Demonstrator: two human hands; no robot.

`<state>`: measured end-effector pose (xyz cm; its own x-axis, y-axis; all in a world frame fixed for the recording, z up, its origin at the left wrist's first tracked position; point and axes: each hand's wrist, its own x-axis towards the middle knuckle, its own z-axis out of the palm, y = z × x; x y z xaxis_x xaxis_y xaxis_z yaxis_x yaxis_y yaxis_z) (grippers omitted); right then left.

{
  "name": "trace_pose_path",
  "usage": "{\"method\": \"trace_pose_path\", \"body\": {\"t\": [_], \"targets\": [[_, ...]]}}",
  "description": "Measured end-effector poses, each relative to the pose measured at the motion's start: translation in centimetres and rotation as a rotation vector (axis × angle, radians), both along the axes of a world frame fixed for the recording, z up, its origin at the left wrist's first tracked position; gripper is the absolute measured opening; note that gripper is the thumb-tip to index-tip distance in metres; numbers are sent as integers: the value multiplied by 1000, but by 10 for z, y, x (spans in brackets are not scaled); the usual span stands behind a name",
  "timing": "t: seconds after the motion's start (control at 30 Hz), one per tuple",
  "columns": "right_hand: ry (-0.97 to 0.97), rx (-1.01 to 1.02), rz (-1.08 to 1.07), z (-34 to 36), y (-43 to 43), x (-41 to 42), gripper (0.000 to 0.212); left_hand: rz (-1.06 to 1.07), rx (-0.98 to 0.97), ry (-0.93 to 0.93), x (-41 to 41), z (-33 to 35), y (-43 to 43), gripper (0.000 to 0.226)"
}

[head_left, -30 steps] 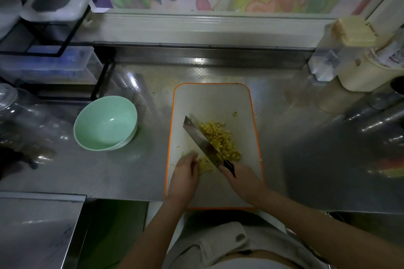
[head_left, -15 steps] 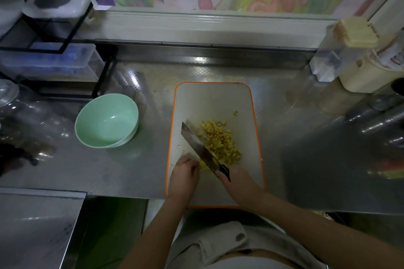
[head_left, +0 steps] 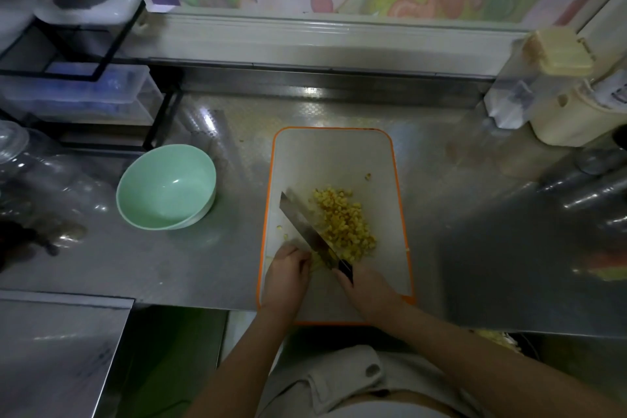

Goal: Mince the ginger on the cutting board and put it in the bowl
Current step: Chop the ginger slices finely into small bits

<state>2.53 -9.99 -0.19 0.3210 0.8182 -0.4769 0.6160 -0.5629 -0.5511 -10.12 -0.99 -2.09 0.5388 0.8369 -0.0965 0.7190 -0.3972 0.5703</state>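
Head view: you have one cutting board on the counter, one green bowl, one knife and one heap of ginger. The heap of yellow cubes lies mid-board, just right of the blade, with one stray bit beyond it toward the far edge and a few crumbs left of the blade. The bowl stands on the counter, well to the left of the board. Your right hand has its grip wrapped round the dark knife handle, which is mostly hidden in your fist; the blade slants away to the left. Your left hand has its grip curled down on a pale piece of ginger right beside the blade. Your fingers cover most of it, so its shape is hard to make out. Your forearms cut off part of the board's near edge
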Motion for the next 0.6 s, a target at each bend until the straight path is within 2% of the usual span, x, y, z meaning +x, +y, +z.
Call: {"method": "trace_pose_path", "body": {"t": [0.1, 0.23, 0.6], "targets": [[78, 15, 3, 0, 3, 15, 31, -2, -3, -1, -1, -1, -1, 16], [53, 37, 71, -2, 6, 20, 26, -13, -3, -1, -2, -2, 0, 16], [65, 87, 7, 5, 5, 24, 29, -56, -19, -14, -4, -3, 2, 24]]}}
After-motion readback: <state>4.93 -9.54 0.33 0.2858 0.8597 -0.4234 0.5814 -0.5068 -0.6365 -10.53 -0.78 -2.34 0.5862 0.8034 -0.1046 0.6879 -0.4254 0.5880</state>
